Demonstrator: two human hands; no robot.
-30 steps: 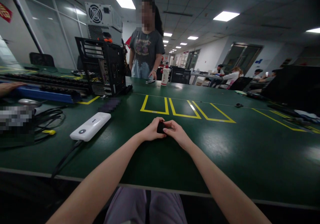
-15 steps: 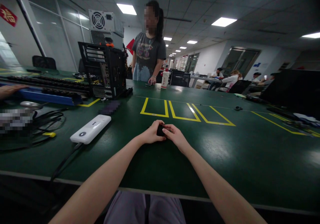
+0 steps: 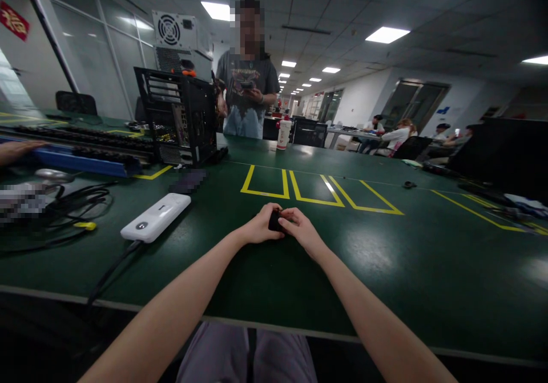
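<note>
Between both my hands is a small black object (image 3: 275,221), mostly covered by fingers, so its kind does not show. My left hand (image 3: 260,225) wraps it from the left, fingers behind and thumb in front. My right hand (image 3: 299,229) has its thumb and fingertips pressed to its right side. Both hands are low over the green table (image 3: 274,274), just nearer to me than the yellow tape outlines (image 3: 295,192). To the left lies a white power bank (image 3: 156,217) with a black cable plugged into its near end.
An open black computer case (image 3: 184,117) stands at the back left beside a blue rail (image 3: 89,161). Tangled black cables (image 3: 72,209) lie far left, near another person's hand (image 3: 19,150). A white cup (image 3: 283,134) is at the far edge. A person (image 3: 248,86) stands opposite.
The person opposite has lifted a phone from the table and holds it at chest height, now turned toward me. My hands have stayed almost still around the black object.
</note>
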